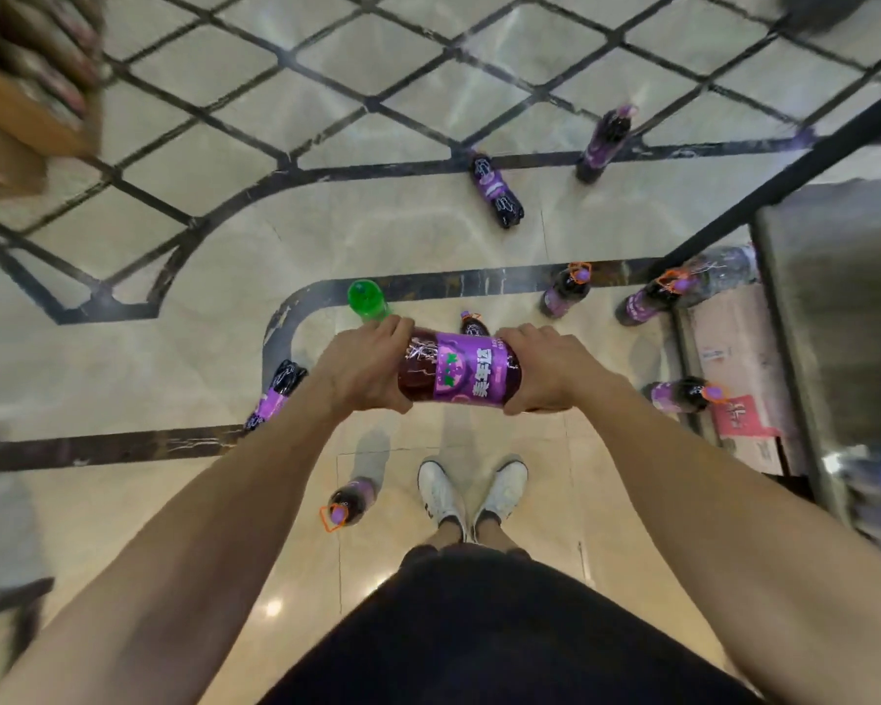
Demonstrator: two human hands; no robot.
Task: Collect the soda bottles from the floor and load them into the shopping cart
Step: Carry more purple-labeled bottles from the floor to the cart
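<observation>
Head view: your left hand [362, 368] and right hand [545, 371] each curl round one end of a purple soda bottle [459, 371], held sideways above the floor [225, 277]. Other purple bottles [497, 190] stand or lie scattered on the tiles. Shopping cart [835, 277] is at your right.

Bottle [459, 371] ends hidden; cart [842, 307] blurred, cut off.

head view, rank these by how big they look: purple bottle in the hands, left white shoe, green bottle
1. purple bottle, gripped by the left hand and right hand; nearness to the camera inflates it.
2. left white shoe.
3. green bottle, partly hidden behind the left hand, so unsure.
</observation>
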